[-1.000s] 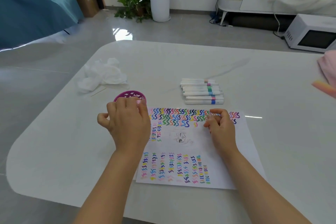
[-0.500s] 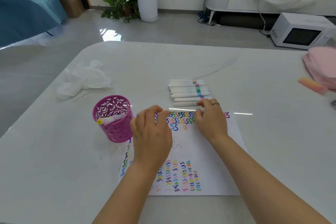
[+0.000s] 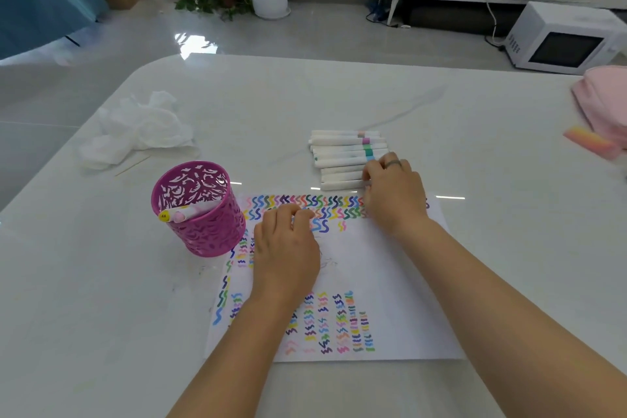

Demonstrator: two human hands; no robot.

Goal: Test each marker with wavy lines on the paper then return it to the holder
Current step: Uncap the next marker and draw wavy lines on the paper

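Reaching past the far edge of the one paper [image 3: 373, 275], the right hand [image 3: 395, 195] now curls its fingers on the right end of the nearest marker [image 3: 339, 185] in a row of about eight markers [image 3: 342, 153] on the desk [image 3: 339, 95]. A second ago it rested on the sheet. The left hand [image 3: 286, 248], then over the single pink holder [image 3: 203, 231] just left of the paper, lies on the sheet, loosely bent and holding nothing.

Bright, soft light; white glare gleams on the floor [image 3: 195, 44] and in streaks on the table [image 3: 449, 197]. Edges bow; right side blurs slightly.
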